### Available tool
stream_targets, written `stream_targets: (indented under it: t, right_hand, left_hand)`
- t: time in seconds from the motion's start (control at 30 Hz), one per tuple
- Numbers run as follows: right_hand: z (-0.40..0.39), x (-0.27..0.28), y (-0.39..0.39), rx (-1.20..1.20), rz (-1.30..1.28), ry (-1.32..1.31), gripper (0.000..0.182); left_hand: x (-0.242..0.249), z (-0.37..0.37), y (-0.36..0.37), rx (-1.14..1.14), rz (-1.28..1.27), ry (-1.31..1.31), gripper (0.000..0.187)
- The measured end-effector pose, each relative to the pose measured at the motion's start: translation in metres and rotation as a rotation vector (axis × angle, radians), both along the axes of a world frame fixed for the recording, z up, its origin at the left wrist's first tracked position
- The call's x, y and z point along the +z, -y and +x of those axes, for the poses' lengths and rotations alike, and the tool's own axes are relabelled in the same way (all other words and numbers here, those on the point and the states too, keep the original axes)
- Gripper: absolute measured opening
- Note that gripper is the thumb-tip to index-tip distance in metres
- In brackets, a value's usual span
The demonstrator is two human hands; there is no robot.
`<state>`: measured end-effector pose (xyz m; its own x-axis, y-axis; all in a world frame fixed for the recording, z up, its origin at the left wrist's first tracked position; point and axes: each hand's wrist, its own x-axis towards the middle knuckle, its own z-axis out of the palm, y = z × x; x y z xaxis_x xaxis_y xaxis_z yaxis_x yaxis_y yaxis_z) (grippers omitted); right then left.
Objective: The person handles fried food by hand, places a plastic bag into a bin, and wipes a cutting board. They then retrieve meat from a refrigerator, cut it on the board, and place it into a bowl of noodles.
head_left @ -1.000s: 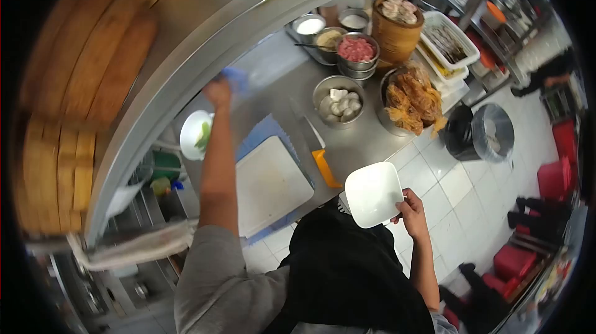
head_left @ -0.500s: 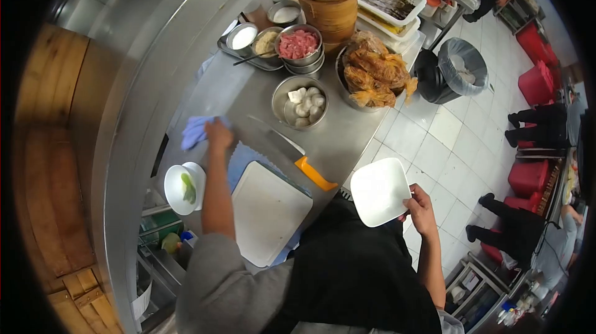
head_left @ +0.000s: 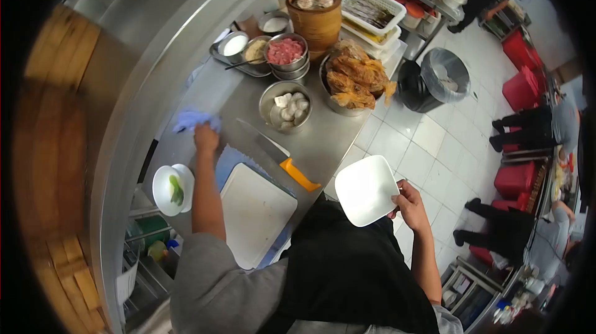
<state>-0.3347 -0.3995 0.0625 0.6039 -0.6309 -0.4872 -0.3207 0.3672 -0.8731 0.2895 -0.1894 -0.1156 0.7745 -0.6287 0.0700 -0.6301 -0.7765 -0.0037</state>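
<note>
My left hand (head_left: 207,138) presses on the steel counter with its fingers closed on a crumpled blue cloth (head_left: 191,120). My right hand (head_left: 411,205) grips a white square bowl (head_left: 365,190) by its near right rim, tilted so that its bare inside shows. Near my left forearm stands a white bowl (head_left: 162,192) with a green leafy piece (head_left: 177,190) in it, next to another white dish (head_left: 186,176). A white cutting board (head_left: 257,216) lies on a blue towel (head_left: 230,160) in front of me. A knife with an orange handle (head_left: 299,176) rests beyond the board.
Farther along the counter are a metal bowl of white pieces (head_left: 268,99), a bowl of red meat (head_left: 286,51), a bamboo steamer (head_left: 315,25), wrapped brown food (head_left: 354,79) and a white basket (head_left: 394,11). A lined bin (head_left: 446,73) stands on the floor. Other people work at right.
The blue cloth has shifted from beside my left hand to just beyond its fingers. My right hand keeps the square bowl in nearly the same place. The whole view has swung slightly.
</note>
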Motion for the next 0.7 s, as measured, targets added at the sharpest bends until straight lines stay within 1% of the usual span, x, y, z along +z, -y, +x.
stream_targets:
  t: [0.03,0.07,0.1,0.13,0.2,0.23,0.3,0.33,0.4,0.47,0.5,0.53,0.57,0.6,0.67,0.7]
  right_hand:
    - [0.0,-0.004,0.003,-0.002,0.005,-0.002,0.018]
    - [0.003,-0.008,0.005,0.012,0.013,0.0,0.018]
    - [0.006,-0.013,0.007,0.023,0.018,-0.001,0.018]
    - [0.009,-0.024,0.011,0.056,0.004,0.036,0.019]
    - [0.023,-0.048,0.02,0.087,0.014,0.064,0.018]
    - [0.035,-0.06,0.027,0.114,0.015,0.082,0.019]
    - [0.059,-0.078,0.039,0.201,-0.004,0.115,0.02]
    - [0.071,-0.086,0.045,0.205,-0.021,0.095,0.017]
    - [0.094,-0.104,0.056,0.229,-0.045,0.091,0.015]
    - [0.112,-0.123,0.067,0.29,-0.068,0.11,0.016]
    - [0.119,-0.13,0.071,0.319,-0.084,0.11,0.016]
    - [0.126,-0.135,0.074,0.368,-0.085,0.128,0.016]
    - [0.133,-0.139,0.076,0.354,-0.075,0.11,0.017]
    - [0.138,-0.143,0.079,0.337,-0.067,0.088,0.017]
    - [0.148,-0.152,0.085,0.397,-0.06,0.112,0.017]
    - [0.152,-0.156,0.088,0.41,-0.046,0.122,0.017]
  left_hand:
    - [0.019,-0.028,0.003,0.023,-0.008,0.012,0.045]
    - [0.034,-0.052,0.004,-0.025,-0.068,-0.043,0.043]
    - [0.047,-0.069,0.002,-0.076,-0.131,-0.098,0.042]
    - [0.062,-0.079,0.001,-0.057,-0.145,-0.089,0.042]
    - [0.09,-0.093,-0.007,0.192,-0.427,-0.658,0.043]
    - [0.099,-0.101,-0.016,0.223,-0.455,-0.628,0.043]
    - [0.116,-0.13,-0.042,0.131,-0.633,-0.188,0.044]
    - [0.13,-0.154,-0.057,0.179,-0.647,-0.145,0.044]
    - [0.161,-0.215,-0.074,0.184,-0.655,0.019,0.044]
    - [0.159,-0.263,-0.092,0.161,-0.772,0.151,0.048]
    - [0.146,-0.281,-0.102,0.197,-0.774,0.182,0.048]
    - [0.127,-0.294,-0.115,0.243,-0.65,0.122,0.051]
    - [0.123,-0.31,-0.122,0.292,-0.53,0.058,0.054]
    - [0.118,-0.325,-0.127,0.334,-0.534,0.082,0.054]
    - [0.115,-0.356,-0.127,0.503,-0.452,0.044,0.057]
    - [0.119,-0.358,-0.136,0.536,-0.459,0.053,0.057]
